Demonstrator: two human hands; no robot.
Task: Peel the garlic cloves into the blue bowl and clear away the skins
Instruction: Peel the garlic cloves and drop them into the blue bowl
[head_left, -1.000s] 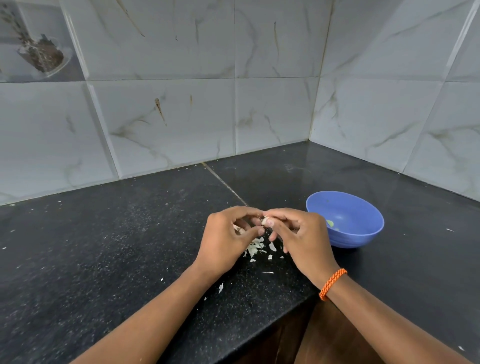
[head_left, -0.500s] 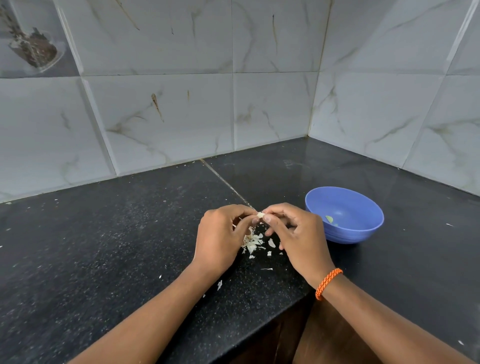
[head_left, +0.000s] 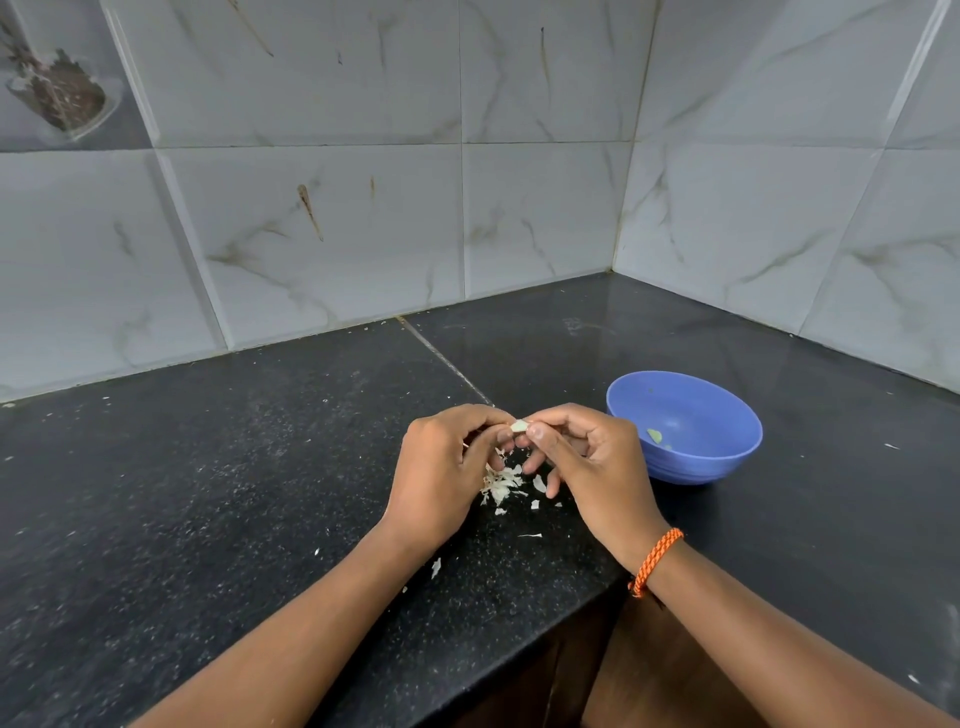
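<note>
Head view: both hands meet just above the black counter (head_left: 218, 509), working on one garlic clove (head_left: 518, 426). The left hand (head_left: 441, 467) has its fingers curled in, thumb and forefinger pinching the clove; the right hand (head_left: 592, 467) pinches the same clove from the other side, its other fingers loosely curled below. The clove sits between the fingertips, near the blue bowl (head_left: 727, 462), which stands at about 3 o'clock from the hands — close, not touching.

To do this step well, I would keep the left pinch steady and let the right thumbnail lift the skin from the tip, pulling strips away over the pile so they don't drift into the bowl. The clove is small and likely slippery once bare — drop it in from low over the rim.

A pile of skins (head_left: 501, 486) lies directly under the hands, with stray flakes at 6 o'clock toward the counter edge. One pale green bit (head_left: 653, 435) rests inside the bowl. An orange wristband (head_left: 655, 561) circles the right wrist. Nothing stands between the hands and the bowl.
</note>
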